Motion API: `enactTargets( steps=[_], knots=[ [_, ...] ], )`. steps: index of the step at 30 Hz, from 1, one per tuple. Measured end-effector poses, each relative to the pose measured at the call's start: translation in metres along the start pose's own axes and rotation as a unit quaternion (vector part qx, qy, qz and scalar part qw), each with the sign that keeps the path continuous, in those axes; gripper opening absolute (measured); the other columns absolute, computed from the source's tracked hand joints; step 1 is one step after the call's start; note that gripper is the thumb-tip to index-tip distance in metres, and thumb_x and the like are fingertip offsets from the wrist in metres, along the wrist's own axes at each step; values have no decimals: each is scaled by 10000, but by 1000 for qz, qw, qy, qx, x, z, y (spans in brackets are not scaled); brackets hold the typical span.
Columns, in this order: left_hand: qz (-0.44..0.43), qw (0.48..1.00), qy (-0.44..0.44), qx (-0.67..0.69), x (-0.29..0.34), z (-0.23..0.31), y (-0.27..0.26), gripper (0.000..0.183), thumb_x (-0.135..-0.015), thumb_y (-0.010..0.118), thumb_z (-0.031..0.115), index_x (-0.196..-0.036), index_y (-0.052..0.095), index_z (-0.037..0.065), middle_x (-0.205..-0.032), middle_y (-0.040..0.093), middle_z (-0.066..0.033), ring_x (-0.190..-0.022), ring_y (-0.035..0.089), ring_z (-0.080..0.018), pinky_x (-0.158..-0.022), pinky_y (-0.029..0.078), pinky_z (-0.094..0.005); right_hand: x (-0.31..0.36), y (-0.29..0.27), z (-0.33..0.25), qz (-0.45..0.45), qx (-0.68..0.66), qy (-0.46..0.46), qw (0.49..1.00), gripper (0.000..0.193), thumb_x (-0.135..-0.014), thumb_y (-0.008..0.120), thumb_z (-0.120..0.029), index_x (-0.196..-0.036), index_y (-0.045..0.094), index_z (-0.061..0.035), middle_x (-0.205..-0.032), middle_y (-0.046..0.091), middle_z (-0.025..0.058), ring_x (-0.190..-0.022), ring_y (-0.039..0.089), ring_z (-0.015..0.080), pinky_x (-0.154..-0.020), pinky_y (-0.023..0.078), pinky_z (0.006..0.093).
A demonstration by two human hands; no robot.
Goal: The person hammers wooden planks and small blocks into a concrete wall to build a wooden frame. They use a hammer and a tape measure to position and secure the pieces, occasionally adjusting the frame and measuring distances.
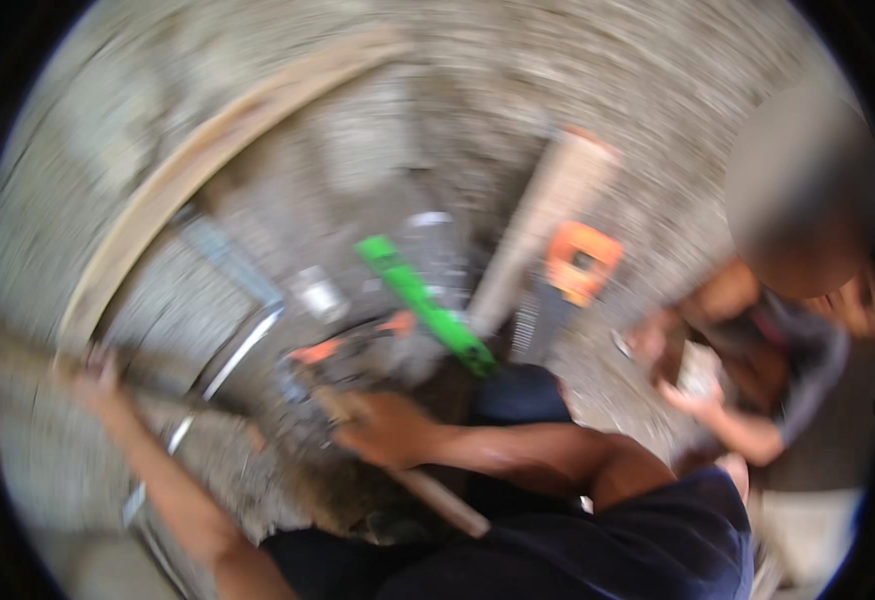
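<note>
At the left, the person's left hand is at the near end of one long, pale-brown wooden plank; from the blur I cannot tell if its grip pinches. In my opinion, this end should be kept steady. The right hand wraps one slim wooden handle; a firm, loose-wristed hold would serve well. From there rightward, I count one flat bright-green bar, one thick pale wooden beam, one orange-handled saw.

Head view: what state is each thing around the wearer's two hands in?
Left hand: at the near end of the plank; grip blurred.
Right hand: closed around the wooden stick.
Wooden stick: held, slanting.
Plank: looks curved, probably from the lens.
Green bar: not held, slanting.
Saw: not held, beside the beam.
Beam: not held.
</note>
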State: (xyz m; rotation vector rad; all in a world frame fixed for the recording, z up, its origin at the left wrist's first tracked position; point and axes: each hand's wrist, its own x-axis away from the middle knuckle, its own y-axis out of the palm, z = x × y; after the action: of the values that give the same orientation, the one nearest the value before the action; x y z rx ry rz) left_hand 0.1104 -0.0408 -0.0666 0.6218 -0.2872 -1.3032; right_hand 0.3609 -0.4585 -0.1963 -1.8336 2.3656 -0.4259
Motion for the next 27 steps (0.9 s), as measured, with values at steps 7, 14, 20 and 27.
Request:
enactTargets(
  steps=[7, 14, 20, 27],
  knots=[
    [-339, 820, 94, -452, 105, -143, -100, 497, -972, 756, 334, -1327, 628, 10, -1205, 673, -103, -984, 623, -232, -905, 517, -391, 15, 13, -14, 92, -13, -85, 992, 308, -910, 643, -280, -1044, 559, -15, -789, 677, 230, -768, 684, 458, -714, 507, 551],
    [-518, 410, -71, -747, 217, -212, -255, 819, -762, 852, 555, -1287, 632, -33, -1113, 737, -320, -1098, 713, -479, -902, 564, -548, 34, -3, -27, 60, -18, -127, 990, 346, -848, 653, -206, -1101, 533, -2, -858, 692, 275, -847, 675, 509, -762, 503, 588],
    [-539, 375, -53, -752, 200, -238, -291, 893, -772, 844, 620, -1386, 573, 31, -1178, 738, -265, -1138, 686, -482, -917, 556, -557, 40, -16, -24, 44, 11, -118, 992, 403, -870, 654, -244, -1168, 560, 9, -866, 696, 269, -853, 685, 489, -762, 513, 557],
    [-715, 237, 14, -657, 190, -208, -208, 850, -788, 913, 430, -1471, 547, 81, -1327, 699, -188, -1163, 695, -394, -990, 567, -470, 38, -19, -24, 89, -15, -170, 981, 596, -850, 678, -240, -1355, 551, 51, -903, 700, 287, -873, 701, 473, -791, 536, 552]
  ],
)
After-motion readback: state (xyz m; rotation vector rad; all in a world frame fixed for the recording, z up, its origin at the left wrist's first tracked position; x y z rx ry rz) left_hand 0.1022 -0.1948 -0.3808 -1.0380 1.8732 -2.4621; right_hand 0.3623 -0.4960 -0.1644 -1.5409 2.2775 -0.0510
